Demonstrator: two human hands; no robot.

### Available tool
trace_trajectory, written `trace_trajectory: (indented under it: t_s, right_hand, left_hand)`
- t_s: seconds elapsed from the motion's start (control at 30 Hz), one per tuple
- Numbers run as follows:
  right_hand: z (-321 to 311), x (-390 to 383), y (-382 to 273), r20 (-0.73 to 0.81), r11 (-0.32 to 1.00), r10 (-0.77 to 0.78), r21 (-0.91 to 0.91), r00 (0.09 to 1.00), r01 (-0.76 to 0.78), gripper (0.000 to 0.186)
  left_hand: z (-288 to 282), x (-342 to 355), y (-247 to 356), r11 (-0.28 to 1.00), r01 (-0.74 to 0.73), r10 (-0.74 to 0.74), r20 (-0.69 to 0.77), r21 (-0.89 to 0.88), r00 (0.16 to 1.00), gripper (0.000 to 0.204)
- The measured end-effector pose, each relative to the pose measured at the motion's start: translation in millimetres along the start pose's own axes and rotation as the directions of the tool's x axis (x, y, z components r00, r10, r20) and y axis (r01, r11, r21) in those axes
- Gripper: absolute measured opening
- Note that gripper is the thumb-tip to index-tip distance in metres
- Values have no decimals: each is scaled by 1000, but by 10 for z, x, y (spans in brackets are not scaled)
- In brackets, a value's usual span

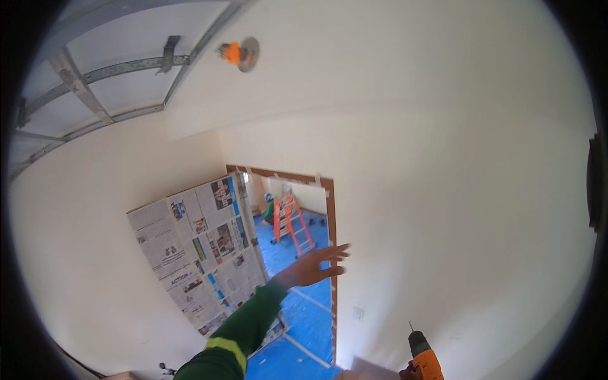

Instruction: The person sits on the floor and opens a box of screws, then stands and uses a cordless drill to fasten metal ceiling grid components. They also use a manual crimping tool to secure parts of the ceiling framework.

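Note:
My left hand (315, 266), in a green sleeve with a yellow band, reaches out in front of the doorway. Its fingers are spread and hold nothing. At the lower edge, right of the middle, my right hand (407, 372) grips an orange and black power drill (425, 362). A thin bit (411, 326) points up from its chuck. Most of that hand is hidden by the drill and cut off by the picture's edge. Overhead, an orange fitting with a round grey base (248, 55) sits at the upper surface, away from both hands.
A door (196, 253) covered in newspaper stands open beside a brown frame (333, 215). Beyond it lie blue floor sheeting (304, 323), an orange ladder (294, 221) and a crouching person (268, 208). Metal ceiling framing (133, 65) spans the upper left. A wall plate (358, 313) is right of the door.

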State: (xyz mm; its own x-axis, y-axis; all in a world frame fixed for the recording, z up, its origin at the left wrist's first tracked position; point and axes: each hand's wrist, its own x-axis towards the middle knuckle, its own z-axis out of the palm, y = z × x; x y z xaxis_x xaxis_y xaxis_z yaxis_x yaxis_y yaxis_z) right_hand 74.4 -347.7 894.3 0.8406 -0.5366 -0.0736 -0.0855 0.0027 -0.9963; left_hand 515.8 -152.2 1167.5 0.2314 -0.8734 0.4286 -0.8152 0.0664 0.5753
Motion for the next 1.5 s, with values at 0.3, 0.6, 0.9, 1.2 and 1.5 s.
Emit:
trace_trajectory:
  t_s: [0.3,0.6,0.9,1.2,1.5]
  right_hand:
    - [703,-435,-1511,-152,957,-211,170,966,236,14]
    - [1444,-515,-2261,-208,737,-672,-93,711,670,22]
    - [1877,-1115,-3124,-312,576,-785,-49,535,816,33]
    - [2149,-1723,-3580,-344,489,-853,-265,392,831,35]
    - [2317,-1958,-3996,-387,257,-916,-370,104,893,37]
  left_hand:
    - [-2154,-1627,1449,837,-44,532,-793,545,298,68]
    - [-3831,-2076,3488,304,362,950,-253,881,-181,100]
    - [-4427,-1740,4106,361,329,922,-386,873,14,134]
    - [-4592,-1637,4290,362,176,932,-349,915,-99,92]
    - [-4549,-1696,4359,372,200,924,-342,906,-168,87]
